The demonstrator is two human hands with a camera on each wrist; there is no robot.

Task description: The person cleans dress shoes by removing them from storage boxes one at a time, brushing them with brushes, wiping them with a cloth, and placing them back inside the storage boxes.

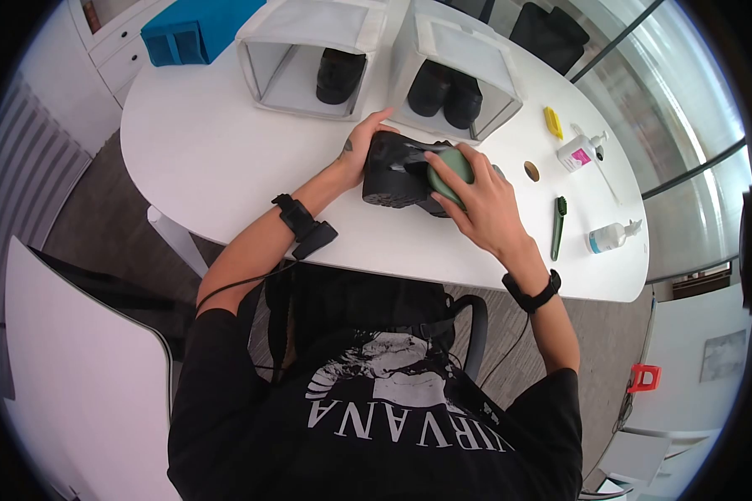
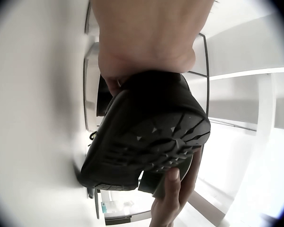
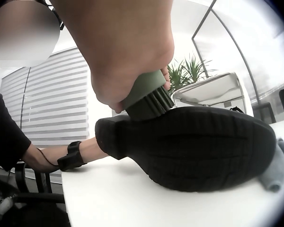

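A black shoe (image 1: 390, 169) is tilted over the white table, its treaded sole (image 2: 163, 137) facing the left wrist camera. The left hand (image 1: 364, 144) holds it near the heel end, fingers partly hidden behind it. In the right hand (image 1: 482, 203) is a green brush (image 1: 451, 174), gripped between thumb and fingers. The brush's dark bristles (image 3: 150, 105) touch the shoe's side, just above the sole edge, in the right wrist view.
Behind the shoe stand two white boxes (image 1: 309, 25) (image 1: 468, 42) holding black shoes. A blue box (image 1: 175, 46) is at the back left. To the right lie a yellow item (image 1: 553, 123), a green-handled brush (image 1: 558, 230), a pump bottle (image 1: 576, 154) and a spray bottle (image 1: 607, 238).
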